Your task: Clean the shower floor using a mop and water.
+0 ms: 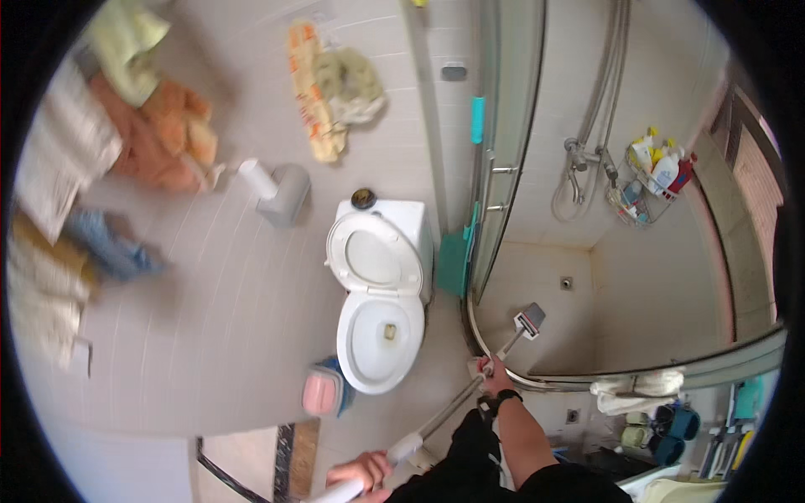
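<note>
Both hands grip a long-handled mop (453, 404) with a silver pole and a white lower grip. My left hand (360, 474) is wrapped round the white grip near the lower edge. Farther up the pole, my right hand (495, 377) is closed on it beside the curved shower threshold (537, 385); a dark band sits on that wrist. The mop's grey-and-white head (530, 320) rests over the shower floor (545, 281). Whether its underside is a brush or a sponge cannot be seen.
A white toilet (381, 339) with its lid raised stands left of the shower's glass door (503, 168). Beside it is a pink-lidded bin (321, 394). A wire rack of bottles (658, 172) hangs in the shower. Slippers (662, 432) lie at right; clothes (142, 126) hang at left.
</note>
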A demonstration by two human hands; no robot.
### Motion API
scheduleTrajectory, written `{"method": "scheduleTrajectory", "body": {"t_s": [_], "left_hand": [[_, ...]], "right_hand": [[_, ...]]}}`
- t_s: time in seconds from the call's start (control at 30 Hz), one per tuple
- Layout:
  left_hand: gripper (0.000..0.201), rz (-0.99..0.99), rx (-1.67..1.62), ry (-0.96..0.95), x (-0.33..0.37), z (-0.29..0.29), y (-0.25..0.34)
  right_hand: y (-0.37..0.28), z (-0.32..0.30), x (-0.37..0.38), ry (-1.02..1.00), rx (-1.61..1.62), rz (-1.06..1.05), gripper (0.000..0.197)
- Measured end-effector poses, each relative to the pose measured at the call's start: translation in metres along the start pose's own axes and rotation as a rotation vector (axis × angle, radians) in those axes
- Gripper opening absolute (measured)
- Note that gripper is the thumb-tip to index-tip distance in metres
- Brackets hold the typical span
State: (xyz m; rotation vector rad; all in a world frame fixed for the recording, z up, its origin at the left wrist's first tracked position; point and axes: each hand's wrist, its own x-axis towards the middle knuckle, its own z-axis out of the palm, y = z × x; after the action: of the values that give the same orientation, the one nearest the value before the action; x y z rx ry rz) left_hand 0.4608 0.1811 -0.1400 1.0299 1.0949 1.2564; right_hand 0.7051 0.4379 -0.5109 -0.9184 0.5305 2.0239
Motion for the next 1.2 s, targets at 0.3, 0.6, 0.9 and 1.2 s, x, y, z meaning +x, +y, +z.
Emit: {"method": "scheduleTrajectory", "body": {"t_s": [0.3,0.6,0.9,1.2], "left_hand": [[0.079,-0.368,0.413,-0.531,-0.13,-0.014,0.068],[0.078,-0.564,0.792,-0.551,-0.152,-0.059,0.035],[0.059,-1.279,1.351,-0.303,-0.074,-0.015,-0.111],[0.039,-0.932,1.42,-0.051,-0.012,0.034,-0.059]], "right_hand": [[0.066,-0.087,-0.033,0.325,-0.513,-0.161,0.034],[0.089,-0.137,-0.007,0.334,-0.583,0.089,0.024],[0.081,-0.109,-0.002,0.391,-0.835,0.275,0.021],[0.017,-0.077,-0.002,0.365,-0.561,0.268,0.023]]}}
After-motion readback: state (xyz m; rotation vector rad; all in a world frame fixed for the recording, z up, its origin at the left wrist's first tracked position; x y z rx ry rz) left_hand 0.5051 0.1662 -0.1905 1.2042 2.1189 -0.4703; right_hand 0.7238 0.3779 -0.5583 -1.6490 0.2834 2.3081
